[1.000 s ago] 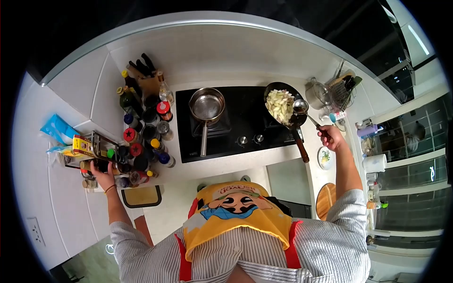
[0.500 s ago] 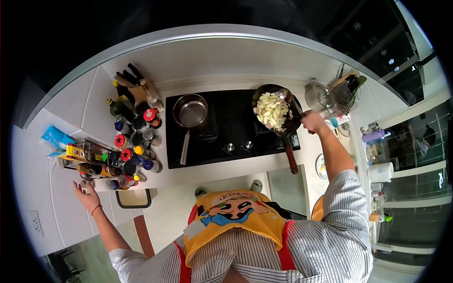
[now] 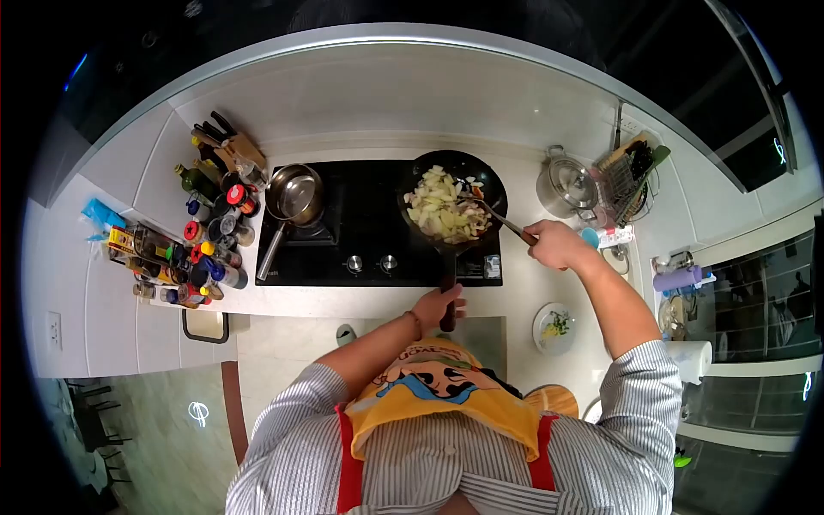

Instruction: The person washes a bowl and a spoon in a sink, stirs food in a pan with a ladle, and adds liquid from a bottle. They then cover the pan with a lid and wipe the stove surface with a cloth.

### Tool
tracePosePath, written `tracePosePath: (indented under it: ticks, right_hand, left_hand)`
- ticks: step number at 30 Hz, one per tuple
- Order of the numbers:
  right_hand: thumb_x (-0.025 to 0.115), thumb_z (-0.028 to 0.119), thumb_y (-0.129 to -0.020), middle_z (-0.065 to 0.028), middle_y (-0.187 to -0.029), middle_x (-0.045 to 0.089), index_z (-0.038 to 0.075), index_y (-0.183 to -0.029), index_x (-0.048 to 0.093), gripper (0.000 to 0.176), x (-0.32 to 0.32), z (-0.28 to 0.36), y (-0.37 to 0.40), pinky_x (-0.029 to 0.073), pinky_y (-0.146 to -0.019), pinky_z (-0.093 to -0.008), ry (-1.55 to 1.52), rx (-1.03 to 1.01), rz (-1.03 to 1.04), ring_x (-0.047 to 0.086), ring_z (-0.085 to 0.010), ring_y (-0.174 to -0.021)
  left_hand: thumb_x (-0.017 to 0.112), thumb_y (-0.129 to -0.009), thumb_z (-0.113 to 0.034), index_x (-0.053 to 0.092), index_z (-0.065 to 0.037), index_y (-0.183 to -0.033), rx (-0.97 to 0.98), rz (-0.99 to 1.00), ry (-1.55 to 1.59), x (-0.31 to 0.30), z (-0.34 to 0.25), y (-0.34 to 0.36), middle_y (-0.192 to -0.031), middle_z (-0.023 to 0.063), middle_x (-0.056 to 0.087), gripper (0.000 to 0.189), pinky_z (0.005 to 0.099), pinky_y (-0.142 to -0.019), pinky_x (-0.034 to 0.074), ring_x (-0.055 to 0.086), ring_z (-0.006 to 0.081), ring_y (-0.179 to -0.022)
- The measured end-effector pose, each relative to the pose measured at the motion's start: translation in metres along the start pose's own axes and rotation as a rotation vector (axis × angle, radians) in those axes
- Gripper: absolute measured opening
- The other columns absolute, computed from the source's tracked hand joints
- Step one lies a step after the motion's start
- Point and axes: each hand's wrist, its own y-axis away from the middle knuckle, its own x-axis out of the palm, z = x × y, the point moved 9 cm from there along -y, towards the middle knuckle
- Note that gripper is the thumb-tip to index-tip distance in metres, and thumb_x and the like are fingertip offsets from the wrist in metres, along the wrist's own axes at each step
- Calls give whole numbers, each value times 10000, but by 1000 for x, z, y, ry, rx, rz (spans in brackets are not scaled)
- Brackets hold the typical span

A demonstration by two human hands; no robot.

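A dark wok (image 3: 495, 182) sits on the right part of the black cooktop (image 3: 369, 236), holding pale chopped pieces (image 3: 438, 203). My right hand (image 3: 559, 245) is closed round the wooden handle of a metal spatula (image 3: 505, 221), whose head is among the food at the wok's right side. At the cooktop's front edge, my left hand (image 3: 439, 310) is beside the wok's dark handle (image 3: 448, 296), with fingers spread. Whether its palm touches the handle is hard to tell.
A small saucepan (image 3: 296, 196) stands on the left burner. Bottles and jars (image 3: 213, 245) crowd the left counter. To the right are a lidded steel pot (image 3: 568, 184), a plate of chopped greens (image 3: 554, 329) and a round wooden board (image 3: 554, 400).
My left hand has come from the bottles at far left to the wok's handle. My right hand now holds the spatula, its head in the food. The view has shifted to the right.
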Motion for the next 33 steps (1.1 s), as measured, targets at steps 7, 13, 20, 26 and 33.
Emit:
tracePosePath:
  ticks: [7,13,20,26,33]
  right_hand:
    - [622,72,-806,-167,-968,743,82,-1085,721,297,-24,27,61,562,-808,-486,414,-284,-199,698,-378,-953]
    - [629,69,-812,-196,-969,733,57,-1044,694,241,48,27,3,570,-825,-486,271,-211,-153,699,-395,-944]
    - [639,130,-931,-106,-666,624,41,-1272,655,353,91,39,-35,449,-416,-353,-552,3,-135,583,-195,-458]
    - [637,130,-923,-59,-653,620,74,-1341,648,421,80,12,-10,423,-402,-327,-566,141,-22,522,-154,-426]
    - [650,133,-913,-117,-701,672,42,-1377,632,474,74,29,-16,486,-467,-354,-513,28,-87,604,-192,-483]
  left_hand:
    - [649,-1027,-372,547,-106,-1136,-408,-228,543,25,-21,22,-842,77,642,305,386,-654,545,640,222,-721]
    - [620,-1042,-363,552,-93,-1130,-440,-157,479,10,-37,36,-834,82,645,291,381,-677,554,652,224,-737]
    - [626,-1039,-343,547,-62,-1141,-459,-73,427,-16,-36,42,-855,98,657,309,391,-693,568,669,243,-760]
    - [610,-1047,-337,539,-47,-1157,-481,-64,424,-22,-44,48,-904,115,665,318,386,-709,583,680,250,-768]
    - [552,-1066,-380,515,-28,-1221,-423,-27,357,-23,-39,46,-898,128,656,387,412,-671,573,686,261,-739]
